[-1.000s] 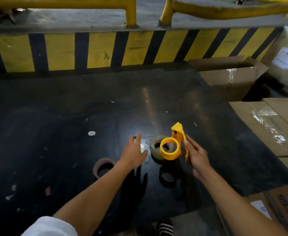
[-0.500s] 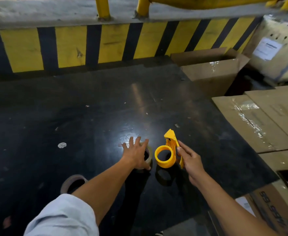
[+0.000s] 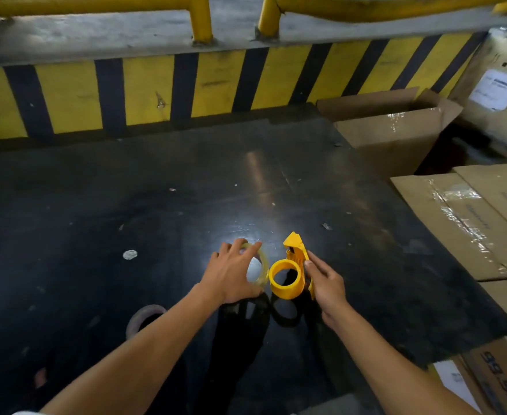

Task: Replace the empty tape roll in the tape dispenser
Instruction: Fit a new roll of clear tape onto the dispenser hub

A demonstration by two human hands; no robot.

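Half a second ago the left hand (image 3: 231, 275) lay flat over the tape roll (image 3: 259, 271) on the table (image 3: 156, 205); now its fingers are curled around the roll's rim and the roll stands on edge, lifted off the surface, its hole facing sideways toward the dispenser. Right beside it, nearly touching, the yellow tape dispenser (image 3: 288, 274) is held above the table by the right hand (image 3: 325, 284), thumb and fingers pinching the flat handle side, with the bare round hub pointing at the roll and the pointed cutter end tilted up and away. Its position between the two hands is much as before.

Nearer the person, an empty cardboard core (image 3: 144, 320) lies flat on the dark table, partly hidden behind the left forearm and well apart from the dispenser. A small white scrap (image 3: 130, 254) sits on the table to the left of the left hand. Flattened and open cardboard boxes (image 3: 471, 223) border the table's right side, and a yellow-and-black striped barrier (image 3: 186, 88) runs along the far edge.
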